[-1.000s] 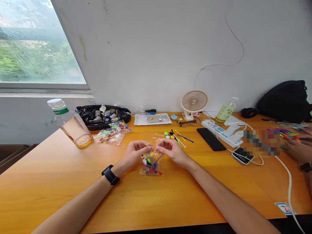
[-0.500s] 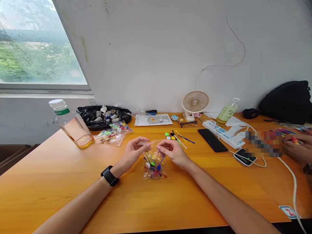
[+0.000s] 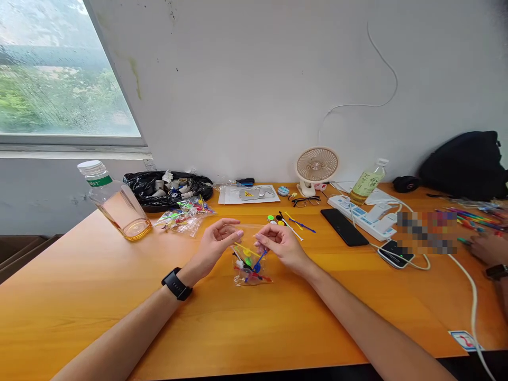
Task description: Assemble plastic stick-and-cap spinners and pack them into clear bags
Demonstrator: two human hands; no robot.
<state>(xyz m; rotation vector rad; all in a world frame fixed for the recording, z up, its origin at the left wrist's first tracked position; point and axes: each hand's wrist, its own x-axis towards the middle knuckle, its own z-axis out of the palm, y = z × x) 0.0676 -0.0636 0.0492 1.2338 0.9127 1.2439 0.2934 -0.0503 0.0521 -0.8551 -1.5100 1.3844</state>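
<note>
A small clear plastic bag (image 3: 251,272) hangs between my hands over the table. Inside it are yellow, blue, white, green, black and red plastic pieces, some of them thin sticks. My left hand (image 3: 216,246) has the bag's upper left edge at its thumb and curled fingers. At the upper right edge, my right hand (image 3: 280,244) pinches the film between thumb and fingers. Just beyond my right hand lie loose coloured sticks (image 3: 300,222) and small round discs (image 3: 270,218).
Left stands a large tilted-looking bottle (image 3: 123,211), near a filled plastic bag (image 3: 184,216) and a black bag (image 3: 137,185). Right are a fan (image 3: 316,166), phone (image 3: 343,227), power strip (image 3: 359,217), cables and another bottle (image 3: 367,185). Another person's hand (image 3: 486,247) is at far right.
The bag has risen slightly, and its pieces have shifted inside. My hands stay at its top edge, the left fingers a little further apart. The other person's hand has moved slightly.
</note>
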